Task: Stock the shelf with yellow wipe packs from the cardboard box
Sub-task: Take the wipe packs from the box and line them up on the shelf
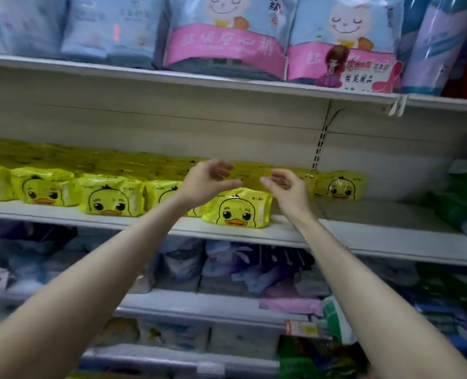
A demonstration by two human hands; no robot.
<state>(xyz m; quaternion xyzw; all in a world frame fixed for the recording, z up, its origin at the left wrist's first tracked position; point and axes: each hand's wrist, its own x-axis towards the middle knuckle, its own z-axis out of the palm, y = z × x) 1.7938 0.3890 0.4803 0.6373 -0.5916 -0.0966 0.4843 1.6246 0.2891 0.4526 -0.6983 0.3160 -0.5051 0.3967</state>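
Facing yellow wipe packs (238,210), duck-face fronts, glossy

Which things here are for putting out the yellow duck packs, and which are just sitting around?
For the job: yellow duck packs, the shelf under them, the left hand and right hand, both empty. The cardboard box is out of view.

Just sitting around: blue and pink bags up top, the cartoon sign, purple packs below, green packs on the right.

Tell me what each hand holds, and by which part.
Nothing is held. The left hand and right hand hover, loosely curled, above a yellow wipe pack; neither has a grip on it.
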